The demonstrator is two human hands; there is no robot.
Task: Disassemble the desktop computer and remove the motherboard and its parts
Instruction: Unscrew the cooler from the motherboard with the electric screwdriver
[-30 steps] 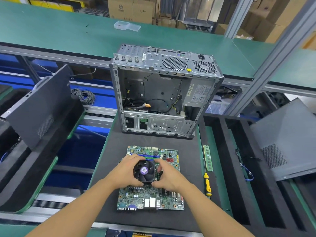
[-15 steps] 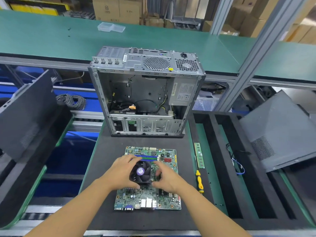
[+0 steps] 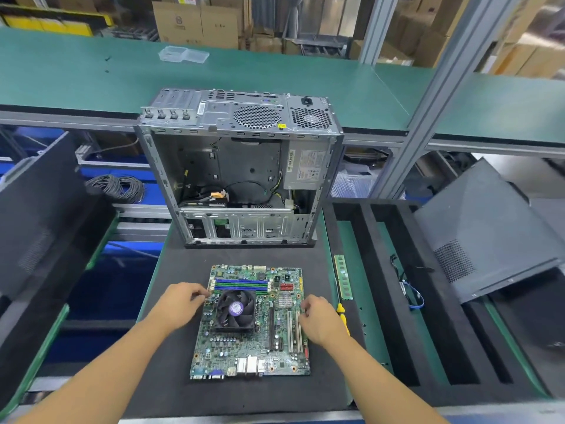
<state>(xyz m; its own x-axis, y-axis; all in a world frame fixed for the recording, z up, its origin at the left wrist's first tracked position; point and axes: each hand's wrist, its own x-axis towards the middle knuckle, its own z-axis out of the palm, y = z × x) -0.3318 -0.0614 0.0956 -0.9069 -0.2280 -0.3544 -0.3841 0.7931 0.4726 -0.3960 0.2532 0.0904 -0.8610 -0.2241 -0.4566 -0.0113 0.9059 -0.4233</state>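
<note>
Green motherboard (image 3: pixel 260 347) keeps its black round cooler fan (image 3: pixel 234 309): left hand (image 3: pixel 180 304) and right hand (image 3: pixel 321 322) shift off to its edges, fingers curled, grip impossible to tell.

Both hands came off the cooler fan (image 3: pixel 234 310): the left hand (image 3: pixel 180 304) moved to the motherboard (image 3: pixel 253 338)'s left edge, the right hand (image 3: pixel 319 321) to its right edge.

The motherboard (image 3: pixel 260 347) lies flat on a black mat (image 3: pixel 171 384), its fan (image 3: pixel 234 310) near the left side. The left hand (image 3: pixel 180 304) sits at the board's left edge beside the fan and the right hand (image 3: pixel 319 319) at its right edge, both with curled fingers; whether they grip is unclear. The open case (image 3: pixel 238 166) stands behind. A RAM stick (image 3: pixel 343 276) and a yellow screwdriver (image 3: pixel 341 309) lie just right.
</note>
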